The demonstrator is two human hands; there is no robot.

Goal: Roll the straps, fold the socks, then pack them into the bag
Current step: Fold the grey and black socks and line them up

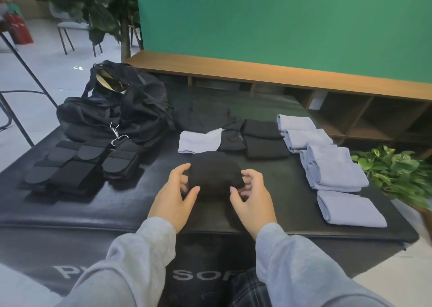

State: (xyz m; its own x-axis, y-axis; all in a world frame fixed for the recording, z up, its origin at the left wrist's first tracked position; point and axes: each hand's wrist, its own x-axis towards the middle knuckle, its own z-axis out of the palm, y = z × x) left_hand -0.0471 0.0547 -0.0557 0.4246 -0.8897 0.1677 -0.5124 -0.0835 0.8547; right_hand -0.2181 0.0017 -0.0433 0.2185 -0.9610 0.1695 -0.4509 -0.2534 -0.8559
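Note:
A black sock (214,173) lies bunched on the black mat (131,204) in front of me. My left hand (176,197) grips its left end and my right hand (251,197) grips its right end, fingers curled into the fabric. Behind it lie folded black socks (264,141) and one flat light blue sock (198,141). Several folded light blue socks (334,169) sit in a row on the right. Rolled black straps (77,164) are grouped on the left. The open black bag (117,106) slumps at the back left.
A wooden shelf unit (304,82) and green wall stand behind the mat. A leafy plant (397,171) is at the right edge. Chairs and a tree trunk (125,38) stand at the far left. A dark garment (205,117) lies beside the bag.

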